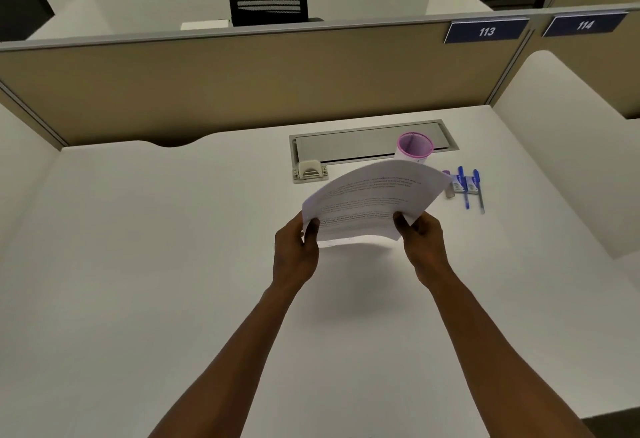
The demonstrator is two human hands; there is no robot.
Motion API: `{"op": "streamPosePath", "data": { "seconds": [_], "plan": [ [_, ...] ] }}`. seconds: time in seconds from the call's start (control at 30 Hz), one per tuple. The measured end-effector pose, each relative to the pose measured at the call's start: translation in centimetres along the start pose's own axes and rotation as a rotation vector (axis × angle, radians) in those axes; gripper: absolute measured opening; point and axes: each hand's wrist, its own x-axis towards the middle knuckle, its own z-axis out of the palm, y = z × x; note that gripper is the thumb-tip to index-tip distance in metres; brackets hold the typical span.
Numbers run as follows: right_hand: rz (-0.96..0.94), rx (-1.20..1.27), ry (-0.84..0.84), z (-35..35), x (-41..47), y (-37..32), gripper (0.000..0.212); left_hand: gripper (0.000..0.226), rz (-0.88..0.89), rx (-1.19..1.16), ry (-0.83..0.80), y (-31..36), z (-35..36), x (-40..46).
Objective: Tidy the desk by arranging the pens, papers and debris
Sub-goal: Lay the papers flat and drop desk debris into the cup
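White desk point(156, 264), both hands up: left hand point(296, 250) and right hand point(424, 243) pinch the papers point(374, 200) aloft, print too blurred to read, sheets partly hiding the pink cup point(415, 146); pens point(471, 188) beside it.

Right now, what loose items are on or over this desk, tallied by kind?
Printed papers, in left hand and right hand: 1 stack
Blue pens: 2
Pink pen cup: 1
Small items beside the pens, partly hidden: cannot tell
Total: 4
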Motion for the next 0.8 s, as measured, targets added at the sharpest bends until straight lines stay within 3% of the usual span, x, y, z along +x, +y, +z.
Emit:
{"op": "streamPosePath", "data": {
  "seconds": [0.27,0.47,0.8],
  "plan": [
    [-0.021,-0.062,-0.075,0.9,-3.8,0.8,0.020,0.027,-0.087,-0.075,0.067,-1.2,-2.6,-4.5],
    [0.027,-0.144,-0.093,3.2,-5.6,2.9,0.011,0.023,-0.171,0.009,0.082,-3.3,-3.6,-5.4],
    [0.001,-0.153,-0.118,4.5,-5.9,2.9,0.020,0.028,-0.180,0.039,0.076,-2.8,-4.9,-4.6]
  ]
}}
